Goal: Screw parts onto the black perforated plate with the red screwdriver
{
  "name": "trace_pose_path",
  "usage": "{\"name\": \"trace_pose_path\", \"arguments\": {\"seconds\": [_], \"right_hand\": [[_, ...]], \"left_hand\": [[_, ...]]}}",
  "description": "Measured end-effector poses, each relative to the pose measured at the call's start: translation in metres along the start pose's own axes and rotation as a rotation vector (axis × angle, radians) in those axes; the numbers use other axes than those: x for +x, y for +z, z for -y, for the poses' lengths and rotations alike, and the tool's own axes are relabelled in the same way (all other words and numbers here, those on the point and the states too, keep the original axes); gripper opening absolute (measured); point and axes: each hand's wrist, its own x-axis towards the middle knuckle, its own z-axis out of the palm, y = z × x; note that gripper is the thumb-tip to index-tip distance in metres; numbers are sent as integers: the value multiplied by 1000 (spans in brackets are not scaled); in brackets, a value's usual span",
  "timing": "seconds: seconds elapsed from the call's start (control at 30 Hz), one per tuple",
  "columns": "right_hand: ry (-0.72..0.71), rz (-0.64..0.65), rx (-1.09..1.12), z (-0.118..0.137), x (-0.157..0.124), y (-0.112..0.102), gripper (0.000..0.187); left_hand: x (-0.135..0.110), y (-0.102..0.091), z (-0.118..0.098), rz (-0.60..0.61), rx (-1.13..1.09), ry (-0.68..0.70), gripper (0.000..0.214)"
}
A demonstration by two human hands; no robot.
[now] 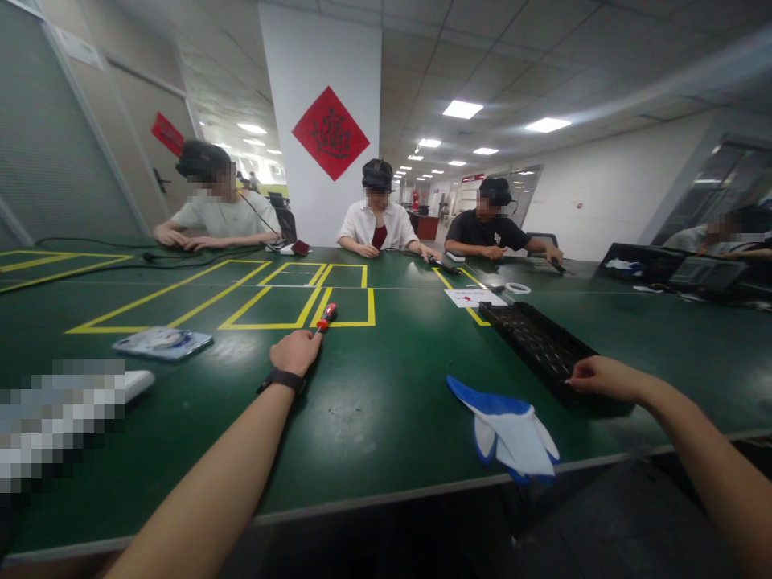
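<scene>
Head view, green desk (374,402). Left hand (295,351) is stretched forward and clenched around a red-handled screwdriver (326,315). The tool's red and black end sticks out past the knuckles and lies on the yellow tape outline (283,310). Right hand (603,376) rests on the near end of a black slotted tray (536,342), fingers curled. Cannot tell whether it grips the rim or only touches it. A blue-and-white work glove (512,430) lies between the two arms, with its cuff over the near desk edge. Risks, as judged: the glove could slide off the desk if a forearm brushes it. The left arm is at full reach, so the hold on the screwdriver looks weak and the tool could roll away if it slips. Pressure from the right hand could push the tray sideways. Hard to read: the screwdriver's shaft and tip are hidden inside the fist, and the tray's contents are too dark to make out. A flat phone-like item (162,342) at left is blurred. Three other people sit at the far side, hands on the desk, well apart from these hands.
</scene>
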Motion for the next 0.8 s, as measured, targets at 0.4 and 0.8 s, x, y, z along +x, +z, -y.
{"name": "trace_pose_path", "arguments": {"seconds": [0.4,0.8], "right_hand": [[46,192,-80,10,18,-1,27],[108,154,-214,28,25,-4,19]], "left_hand": [[-3,-2,-1,-7,0,3,47],[-2,-1,0,-6,-8,14,47]]}}
